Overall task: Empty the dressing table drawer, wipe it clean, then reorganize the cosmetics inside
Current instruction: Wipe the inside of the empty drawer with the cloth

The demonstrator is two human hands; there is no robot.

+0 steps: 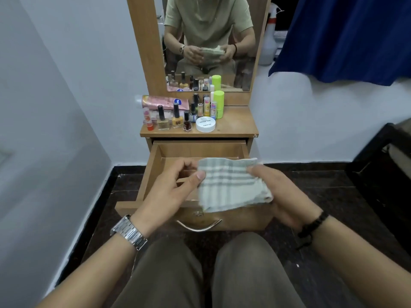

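The person's knees in olive trousers are filling the bottom of the view, with both forearms reaching forward over them. The left hand, a metal watch on its wrist, is pinching the left edge of a folded checked cloth between thumb and curled fingers. The right hand, with a dark bracelet at its wrist, is cupping the cloth from the right and underneath, fingers wrapped round it. The cloth is hanging above the front part of the open drawer, not touching it. The drawer is standing pulled out from the dressing table, its wooden bottom showing bare where the hands are not hiding it, and its curved metal handle is facing the knees. The cosmetics are standing crowded on the left half of the tabletop: nail polish bottles, a pink tube lying on its side behind them, a white round jar and a green stick just beside it. The mirror above is reflecting the hands and cloth. A blue curtain is hanging at upper right.
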